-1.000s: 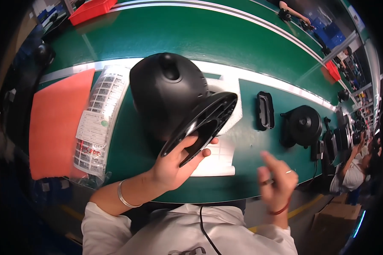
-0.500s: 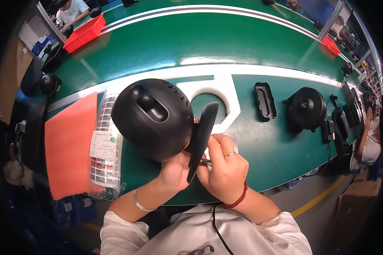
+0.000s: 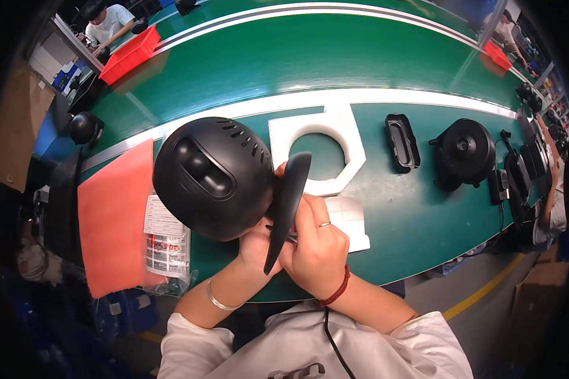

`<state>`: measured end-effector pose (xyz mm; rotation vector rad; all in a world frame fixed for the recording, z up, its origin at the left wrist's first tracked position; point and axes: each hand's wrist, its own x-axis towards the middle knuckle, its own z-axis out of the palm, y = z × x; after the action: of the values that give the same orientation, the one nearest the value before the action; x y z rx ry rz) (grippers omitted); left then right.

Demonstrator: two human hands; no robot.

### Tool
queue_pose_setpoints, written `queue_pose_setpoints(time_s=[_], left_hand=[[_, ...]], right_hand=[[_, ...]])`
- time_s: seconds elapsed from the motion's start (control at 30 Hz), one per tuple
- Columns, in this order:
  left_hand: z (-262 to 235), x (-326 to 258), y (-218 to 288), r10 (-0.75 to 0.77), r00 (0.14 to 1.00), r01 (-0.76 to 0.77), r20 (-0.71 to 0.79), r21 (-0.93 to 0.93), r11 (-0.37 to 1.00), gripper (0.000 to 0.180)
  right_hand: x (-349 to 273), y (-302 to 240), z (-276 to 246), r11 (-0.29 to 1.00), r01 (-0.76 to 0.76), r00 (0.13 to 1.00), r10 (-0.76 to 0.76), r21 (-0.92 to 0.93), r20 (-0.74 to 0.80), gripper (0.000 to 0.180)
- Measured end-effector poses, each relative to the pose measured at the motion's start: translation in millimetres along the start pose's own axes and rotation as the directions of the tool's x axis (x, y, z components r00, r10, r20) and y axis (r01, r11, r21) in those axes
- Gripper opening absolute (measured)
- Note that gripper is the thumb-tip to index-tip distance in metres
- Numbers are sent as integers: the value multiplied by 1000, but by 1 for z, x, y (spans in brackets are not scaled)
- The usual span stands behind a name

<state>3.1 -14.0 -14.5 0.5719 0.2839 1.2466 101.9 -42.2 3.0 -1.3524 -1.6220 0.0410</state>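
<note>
A glossy-sided black rounded housing [image 3: 199, 199], with a recessed grip and a row of slots, is held tilted above the bench. A black curved disc-like base [image 3: 291, 205] stands out from its right side. My left hand [image 3: 253, 251] is closed round the underside of the housing near the base, its fingers partly hidden. From the right, my right hand [image 3: 319, 246] pinches a thin dark metal tool [image 3: 292, 238] against the base; its kind and its tip are hard to make out.
Beyond the hands lie a white foam ring [image 3: 354, 151] and a white paper piece [image 3: 348, 218]. To the right are a black oblong tray [image 3: 403, 142] and a round black motor-like unit [image 3: 464, 148]. Left are an orange sheet [image 3: 117, 221] and a plastic bag of labels [image 3: 167, 246].
The housing and both hands have shifted slightly left in view. The right hand has come closer to the base, and more of the white paper piece shows.
</note>
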Motion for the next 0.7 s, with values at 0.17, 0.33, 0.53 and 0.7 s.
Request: queue_pose_setpoints(time_s=[0.17, 0.33, 0.53, 0.7], left_hand=[[4, -1, -2, -14, 1000, 14, -6, 92, 996, 49], [-8, 0, -1, -25, 999, 20, -46, -89, 996, 37], [-5, 2, 6, -57, 994, 70, 89, -146, 987, 39], [0, 3, -1, 4, 999, -3, -42, 21, 1000, 43]], right_hand=[[-1, 0, 0, 995, -71, 997, 69, 67, 38, 43], [3, 0, -5, 984, -60, 992, 40, 165, 123, 39], [8, 7, -9, 993, 64, 998, -61, 102, -35, 45], [7, 4, -8, 997, 41, 999, -40, 63, -24, 45]])
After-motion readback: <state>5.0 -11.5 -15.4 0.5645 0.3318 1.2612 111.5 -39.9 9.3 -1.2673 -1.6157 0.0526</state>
